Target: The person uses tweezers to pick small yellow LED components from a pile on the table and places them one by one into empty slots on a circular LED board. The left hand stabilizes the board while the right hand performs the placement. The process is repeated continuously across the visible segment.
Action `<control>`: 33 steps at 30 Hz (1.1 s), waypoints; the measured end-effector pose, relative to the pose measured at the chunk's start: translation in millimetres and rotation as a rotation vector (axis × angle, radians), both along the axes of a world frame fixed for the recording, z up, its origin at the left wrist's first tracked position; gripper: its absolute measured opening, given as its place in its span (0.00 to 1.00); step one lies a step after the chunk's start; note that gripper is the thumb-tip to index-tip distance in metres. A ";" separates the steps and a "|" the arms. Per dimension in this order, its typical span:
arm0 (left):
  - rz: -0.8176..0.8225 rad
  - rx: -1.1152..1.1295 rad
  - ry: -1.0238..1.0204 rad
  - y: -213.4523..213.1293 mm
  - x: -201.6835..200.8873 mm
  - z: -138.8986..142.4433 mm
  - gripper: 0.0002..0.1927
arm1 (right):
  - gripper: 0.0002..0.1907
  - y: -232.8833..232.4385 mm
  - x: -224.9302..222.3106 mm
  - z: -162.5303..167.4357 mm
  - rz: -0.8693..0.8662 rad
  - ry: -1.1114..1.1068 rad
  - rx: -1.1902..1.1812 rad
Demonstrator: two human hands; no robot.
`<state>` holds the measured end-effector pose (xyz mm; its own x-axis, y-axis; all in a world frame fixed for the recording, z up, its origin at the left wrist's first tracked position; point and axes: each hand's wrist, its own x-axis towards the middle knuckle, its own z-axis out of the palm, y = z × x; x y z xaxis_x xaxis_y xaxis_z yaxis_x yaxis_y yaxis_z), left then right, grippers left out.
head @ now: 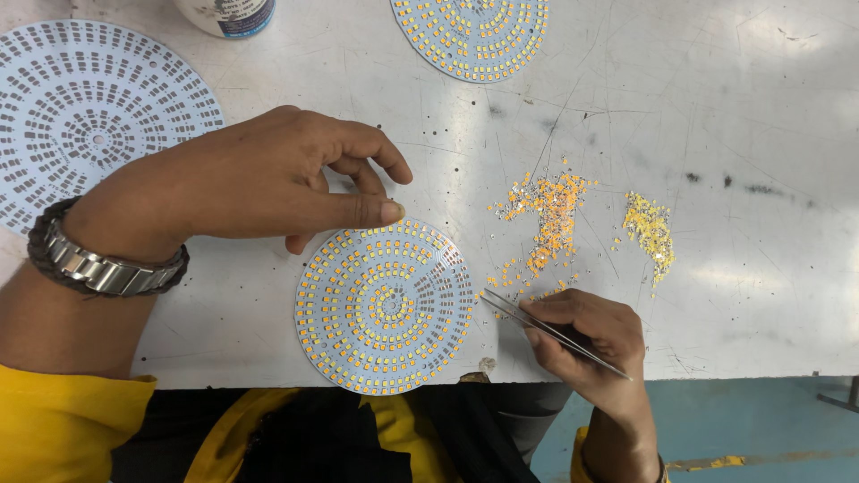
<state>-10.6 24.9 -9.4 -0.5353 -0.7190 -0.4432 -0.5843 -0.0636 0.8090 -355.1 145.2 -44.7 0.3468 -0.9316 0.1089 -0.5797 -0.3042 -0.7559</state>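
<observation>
A round white circuit board (385, 306) dotted with rings of small yellow chips lies at the table's near edge. My left hand (268, 179) hovers over its upper left rim, thumb tip touching the board's top edge, fingers curled and apart. My right hand (586, 335) grips thin metal tweezers (537, 324) whose tips point left, close to the board's right rim. Two piles of loose yellow chips, a larger one (550, 219) and a smaller one (651, 231), lie on the table just beyond my right hand.
A larger round white board (89, 116) with bare grey pads lies at the far left. Another chip-filled round board (472, 36) sits at the top centre. A white jar (225, 13) stands at the top edge. The scratched grey table (734, 134) ends near my body.
</observation>
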 end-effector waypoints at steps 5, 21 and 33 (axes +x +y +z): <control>-0.018 -0.046 0.043 -0.2 1.9 -4.1 0.28 | 0.10 -6.1 -3.8 1.9 0.086 -0.085 0.010; -0.032 -0.071 0.098 0.3 4.8 -10.0 0.28 | 0.09 -52.9 7.7 10.6 0.459 -0.055 0.162; -0.024 -0.056 0.063 0.1 3.1 -4.2 0.28 | 0.09 -42.7 -11.3 -2.8 0.402 -0.117 0.039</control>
<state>-7.5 25.0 -13.5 -0.5779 -0.7284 -0.3680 -0.5333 -0.0042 0.8459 -366.4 102.5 -47.5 0.6707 -0.7291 0.1365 -0.3302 -0.4583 -0.8252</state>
